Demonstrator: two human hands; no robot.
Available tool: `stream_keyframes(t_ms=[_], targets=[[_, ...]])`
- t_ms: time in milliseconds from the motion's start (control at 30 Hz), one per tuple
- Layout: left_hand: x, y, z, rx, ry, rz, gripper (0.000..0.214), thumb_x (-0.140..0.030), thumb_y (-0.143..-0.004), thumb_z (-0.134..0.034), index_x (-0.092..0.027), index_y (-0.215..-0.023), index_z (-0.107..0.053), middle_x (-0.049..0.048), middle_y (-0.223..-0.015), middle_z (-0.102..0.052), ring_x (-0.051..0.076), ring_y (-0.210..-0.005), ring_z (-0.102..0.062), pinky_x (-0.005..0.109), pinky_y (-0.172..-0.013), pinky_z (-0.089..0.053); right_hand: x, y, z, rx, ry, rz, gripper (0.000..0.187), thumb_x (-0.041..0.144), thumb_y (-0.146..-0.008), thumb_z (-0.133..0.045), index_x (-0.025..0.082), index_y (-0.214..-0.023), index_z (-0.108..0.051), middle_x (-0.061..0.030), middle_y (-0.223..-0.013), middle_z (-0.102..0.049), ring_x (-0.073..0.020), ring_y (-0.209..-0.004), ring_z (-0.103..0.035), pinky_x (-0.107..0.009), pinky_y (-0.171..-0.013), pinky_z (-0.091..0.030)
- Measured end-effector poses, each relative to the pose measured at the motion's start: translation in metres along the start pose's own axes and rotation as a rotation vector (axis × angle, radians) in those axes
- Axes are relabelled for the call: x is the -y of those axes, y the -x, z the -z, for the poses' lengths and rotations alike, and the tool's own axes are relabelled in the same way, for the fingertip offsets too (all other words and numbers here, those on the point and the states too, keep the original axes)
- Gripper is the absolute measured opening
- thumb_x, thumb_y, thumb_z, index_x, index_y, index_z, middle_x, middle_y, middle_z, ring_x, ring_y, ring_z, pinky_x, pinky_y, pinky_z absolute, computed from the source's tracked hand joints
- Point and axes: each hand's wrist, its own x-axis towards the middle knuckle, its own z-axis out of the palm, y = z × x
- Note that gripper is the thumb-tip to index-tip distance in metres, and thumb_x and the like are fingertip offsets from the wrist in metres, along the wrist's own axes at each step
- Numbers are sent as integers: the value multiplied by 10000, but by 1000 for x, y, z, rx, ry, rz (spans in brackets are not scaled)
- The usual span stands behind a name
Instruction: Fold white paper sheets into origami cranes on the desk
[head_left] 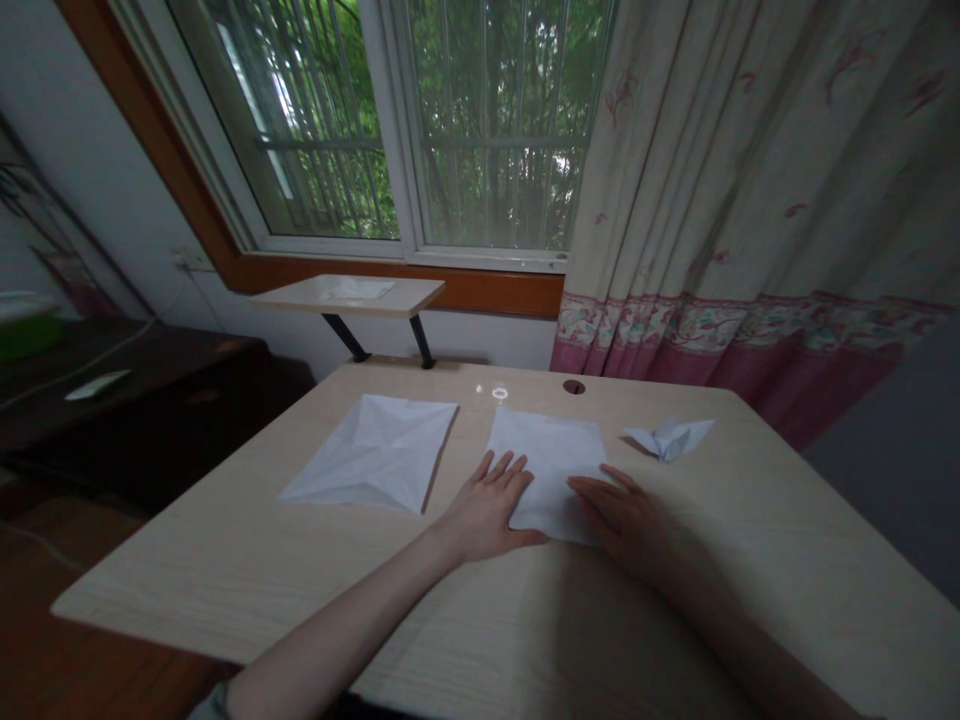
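Note:
A white sheet of paper (pixel 555 450), roughly square, lies flat on the desk in front of me. My left hand (pixel 491 508) rests on its left edge, fingers stretched out and thumb along the near side. Over the right edge lies my right hand (pixel 616 510), its fingers extended and pointing left across the paper. To the left is a larger creased white sheet (pixel 367 450), spread out with fold lines crossing it. A folded paper crane (pixel 670 438) sits on the right, apart from my right hand.
The pale wooden desk (pixel 247 570) carries a small raised shelf (pixel 300 292) at its back left, with a white paper (pixel 360 289) on top. Near the back edge is a round cable hole (pixel 574 387). A dark low cabinet (pixel 187 370) stands left; a curtain (pixel 720 200) hangs behind the desk.

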Motion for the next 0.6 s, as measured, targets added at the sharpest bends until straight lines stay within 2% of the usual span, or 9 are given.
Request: stream_keyframes(t_ms=[100, 200, 267, 400, 600], targets=[[0, -1, 4, -7, 56, -31, 705, -680, -836, -646, -151, -1293, -551, 169, -1506, -487, 348, -1430, -410, 571, -1215, -215, 2, -1, 2, 15, -6, 11, 357, 210, -992, -424, 285, -1229, -681, -28, -1153, -757, -213, -1117, -688, -479, -1111, -478], [0, -2, 9, -18, 120, -99, 500, -575, -883, -665, -187, -1187, -588, 123, -1433, -575, 293, -1369, -497, 548, -1224, -211, 3, -1, 3, -7, -24, 34, 354, 197, -989, -430, 281, -1225, -680, -22, -1132, -765, -203, -1053, -712, -484, -1108, -476], [-1, -2, 12, -25, 156, -137, 374, -516, -916, -655, -200, -1110, -605, 94, -1357, -631, 259, -1288, -566, 499, -1199, -288, 3, -2, 3, -30, -32, 41, 346, 197, -985, -445, 280, -1226, -679, -18, -1122, -768, -202, -1032, -718, -485, -1107, -473], [-2, -3, 15, -47, 199, -183, 246, -432, -978, -589, -194, -1035, -612, 72, -1257, -675, 235, -1175, -624, 392, -1034, -475, 6, -2, 5, -57, -60, 47, 330, 206, -986, -471, 297, -1215, -691, -2, -1075, -782, -202, -1004, -730, -497, -1120, -453], [-1, -3, 13, -86, 205, -228, 233, -370, -1043, -473, -192, -1052, -624, 58, -1196, -703, 216, -1115, -657, 351, -969, -504, 10, -2, 11, 30, -138, 16, 261, 262, -998, -521, 315, -1149, -726, 11, -1069, -786, -186, -955, -747, -575, -1225, -233]])
